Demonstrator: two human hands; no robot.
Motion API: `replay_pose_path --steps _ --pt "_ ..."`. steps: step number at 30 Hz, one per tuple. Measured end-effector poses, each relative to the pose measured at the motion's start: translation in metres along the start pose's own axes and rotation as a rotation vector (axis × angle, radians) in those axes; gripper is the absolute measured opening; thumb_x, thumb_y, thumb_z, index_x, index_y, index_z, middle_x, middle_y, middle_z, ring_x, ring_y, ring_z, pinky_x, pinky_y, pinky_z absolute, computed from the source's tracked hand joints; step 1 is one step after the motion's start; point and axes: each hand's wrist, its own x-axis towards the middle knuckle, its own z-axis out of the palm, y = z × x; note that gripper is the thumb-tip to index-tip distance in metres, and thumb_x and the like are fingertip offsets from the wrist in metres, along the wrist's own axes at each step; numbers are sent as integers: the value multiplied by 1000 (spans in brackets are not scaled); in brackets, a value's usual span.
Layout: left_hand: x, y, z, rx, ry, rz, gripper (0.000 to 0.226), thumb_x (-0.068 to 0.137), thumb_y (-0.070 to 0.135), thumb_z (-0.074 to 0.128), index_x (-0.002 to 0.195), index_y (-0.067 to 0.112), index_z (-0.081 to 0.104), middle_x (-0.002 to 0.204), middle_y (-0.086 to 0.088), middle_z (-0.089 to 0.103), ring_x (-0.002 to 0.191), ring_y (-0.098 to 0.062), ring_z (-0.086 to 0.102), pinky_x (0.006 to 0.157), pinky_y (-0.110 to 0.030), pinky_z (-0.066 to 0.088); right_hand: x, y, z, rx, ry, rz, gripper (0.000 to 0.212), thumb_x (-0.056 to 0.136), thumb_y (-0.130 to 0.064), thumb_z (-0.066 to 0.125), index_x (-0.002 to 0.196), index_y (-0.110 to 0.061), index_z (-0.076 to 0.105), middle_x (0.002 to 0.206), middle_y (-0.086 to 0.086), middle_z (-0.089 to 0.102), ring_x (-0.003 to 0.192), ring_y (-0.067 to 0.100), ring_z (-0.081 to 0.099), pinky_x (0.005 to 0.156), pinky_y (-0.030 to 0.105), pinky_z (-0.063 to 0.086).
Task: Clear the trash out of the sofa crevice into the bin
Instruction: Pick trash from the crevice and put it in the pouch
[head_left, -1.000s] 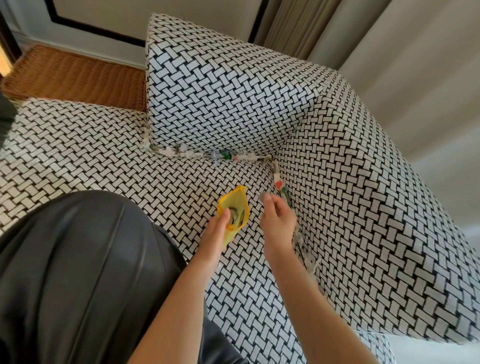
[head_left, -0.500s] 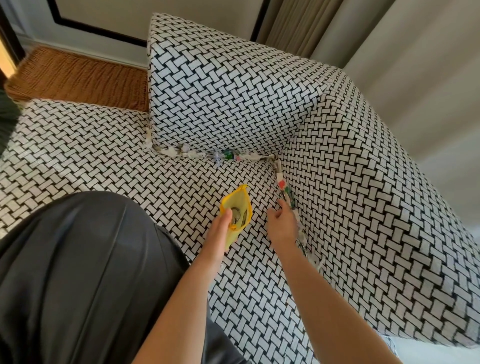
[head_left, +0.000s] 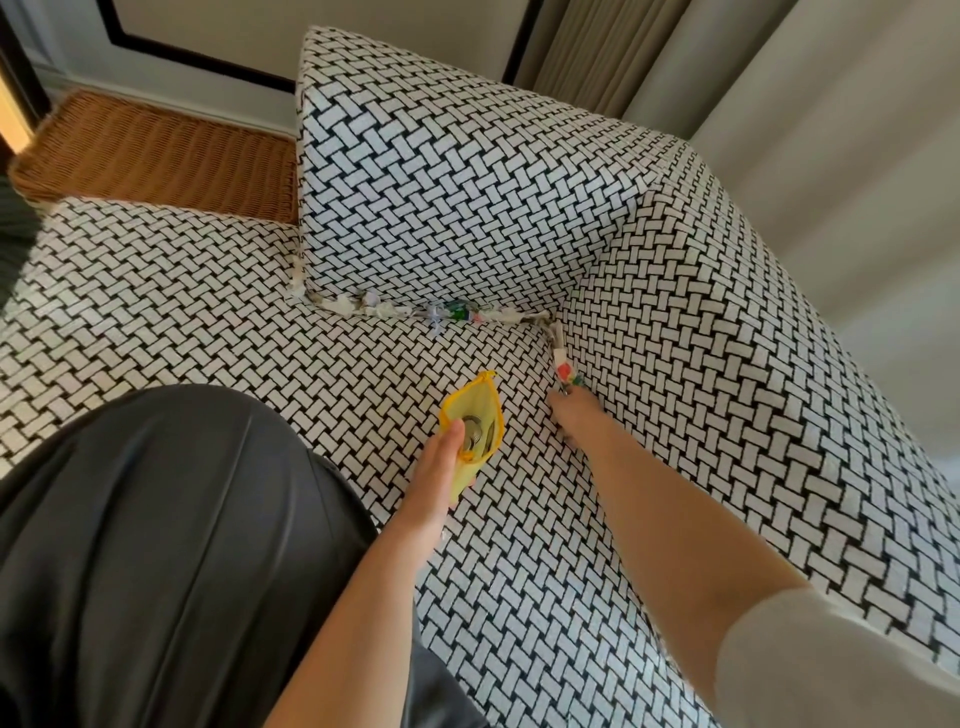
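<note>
My left hand (head_left: 439, 467) grips a small yellow pouch (head_left: 471, 426), held open above the seat with coins showing inside. My right hand (head_left: 574, 415) reaches into the crevice along the sofa's right arm, its fingertips at a red, white and green wrapper (head_left: 565, 374); the fingers are hidden from view. More scraps of white paper and coloured wrappers (head_left: 415, 310) line the crevice under the back cushion. No bin is in view.
The black-and-white woven sofa seat (head_left: 182, 301) spreads to the left. A back cushion (head_left: 441, 182) and the right arm (head_left: 727, 364) form the corner. A wicker surface (head_left: 156, 156) lies behind, curtains (head_left: 779, 104) at the right. My dark-clad lap (head_left: 156, 545) fills the lower left.
My right hand has moved from beside the pouch forward and right into the side crevice. The left hand keeps the pouch in about the same place.
</note>
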Motion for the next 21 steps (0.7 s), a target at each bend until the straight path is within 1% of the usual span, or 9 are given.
replay_pose_path --steps 2,4,5,7,11,14,17,21 --pt "-2 2 1 8 -12 -1 71 82 56 26 138 13 33 129 -7 47 114 -23 48 84 -22 39 -1 3 -2 24 -20 -15 37 93 -31 44 128 -18 45 70 1 45 52 13 39 48 27 37" --pt "-4 3 1 14 -10 4 63 88 51 25 137 13 34 125 -5 48 111 -21 49 79 -19 40 -3 6 -4 54 -30 -16 40 93 -30 45 132 -22 42 70 1 46 50 11 37 45 25 35" --pt "-4 4 1 13 -7 2 59 91 49 24 137 13 35 122 -4 48 111 -20 49 80 -20 39 -5 6 -5 64 -29 -15 40 93 -30 46 132 -23 42 70 1 46 50 11 38 45 24 35" --pt "-4 3 1 11 -3 -2 57 92 48 24 136 14 36 119 -2 48 112 -21 49 89 -25 36 -6 7 -5 83 -29 -26 38 94 -29 46 131 -22 42 70 1 46 51 11 38 48 25 37" --pt "-4 1 0 31 -10 -10 69 82 57 26 137 16 35 124 -4 47 120 -25 47 101 -32 33 -3 12 -3 105 -9 -59 36 94 -27 48 129 -20 45 69 0 44 52 9 37 49 24 36" --pt "-4 1 1 42 -19 -4 78 74 60 27 137 15 35 125 -5 47 119 -25 47 99 -31 34 -2 21 1 115 60 -94 35 93 -28 52 126 -19 46 72 -1 47 55 9 38 55 25 40" --pt "-3 2 1 24 -16 -3 80 71 60 28 137 15 35 128 -7 47 119 -26 47 97 -30 34 -4 25 7 113 133 -143 33 93 -28 53 124 -18 48 69 -1 48 51 9 39 47 22 37" --pt "-3 1 1 19 -10 -18 81 71 61 28 138 16 34 132 -7 45 122 -27 45 98 -31 34 -3 25 9 71 136 -146 39 94 -30 50 131 -20 48 64 -1 45 47 9 35 43 22 34"
